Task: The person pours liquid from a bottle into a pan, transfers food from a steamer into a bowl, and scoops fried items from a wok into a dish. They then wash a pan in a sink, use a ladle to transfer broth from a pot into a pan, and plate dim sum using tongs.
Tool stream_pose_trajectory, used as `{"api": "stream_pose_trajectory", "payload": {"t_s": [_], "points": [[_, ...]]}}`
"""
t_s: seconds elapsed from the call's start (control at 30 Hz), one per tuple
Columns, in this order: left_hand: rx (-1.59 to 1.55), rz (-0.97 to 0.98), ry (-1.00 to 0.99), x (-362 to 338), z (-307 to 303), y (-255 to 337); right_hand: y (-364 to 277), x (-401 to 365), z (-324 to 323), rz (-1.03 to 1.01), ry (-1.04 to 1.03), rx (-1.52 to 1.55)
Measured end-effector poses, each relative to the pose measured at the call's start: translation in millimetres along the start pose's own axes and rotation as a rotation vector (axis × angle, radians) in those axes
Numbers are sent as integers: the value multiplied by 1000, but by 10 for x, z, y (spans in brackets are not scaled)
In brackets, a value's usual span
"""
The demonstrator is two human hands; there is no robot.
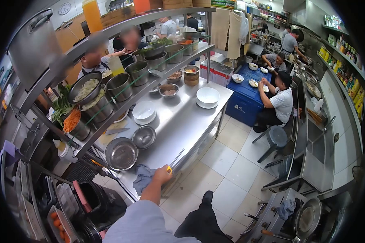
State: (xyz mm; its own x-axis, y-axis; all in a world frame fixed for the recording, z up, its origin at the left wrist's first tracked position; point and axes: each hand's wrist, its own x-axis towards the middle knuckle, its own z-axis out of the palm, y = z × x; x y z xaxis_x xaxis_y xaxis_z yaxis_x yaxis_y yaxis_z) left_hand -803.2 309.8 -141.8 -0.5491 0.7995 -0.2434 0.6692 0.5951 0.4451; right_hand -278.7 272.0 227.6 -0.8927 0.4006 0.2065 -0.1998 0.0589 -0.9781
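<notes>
My left hand is closed around the yellow-orange handle of a slim metal tool. Its straight shaft points up and away over the front edge of the steel table; the exact kind of tool I cannot tell. Beside my wrist a crumpled grey-blue cloth lies at the table's near corner. A wide metal pan and a smaller metal bowl stand just past the cloth. Near the cutting board a knife lies flat. My right hand is out of view.
White plates and white bowls are stacked on the table. Pots of ingredients line the shelf above. Coworkers sit by a blue cooler with bowls. A grey stool stands on the right, and a stove with a pan lower right.
</notes>
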Motion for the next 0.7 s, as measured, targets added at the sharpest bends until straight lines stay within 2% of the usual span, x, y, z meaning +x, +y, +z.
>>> {"api": "stream_pose_trajectory", "payload": {"t_s": [0.63,0.7], "points": [[26,-62,-26,-6,-58,83,102,988,-1132,-38,-263,64],[0,-20,55,-18,-5,38,108,1120,-1269,-39,-294,74]]}}
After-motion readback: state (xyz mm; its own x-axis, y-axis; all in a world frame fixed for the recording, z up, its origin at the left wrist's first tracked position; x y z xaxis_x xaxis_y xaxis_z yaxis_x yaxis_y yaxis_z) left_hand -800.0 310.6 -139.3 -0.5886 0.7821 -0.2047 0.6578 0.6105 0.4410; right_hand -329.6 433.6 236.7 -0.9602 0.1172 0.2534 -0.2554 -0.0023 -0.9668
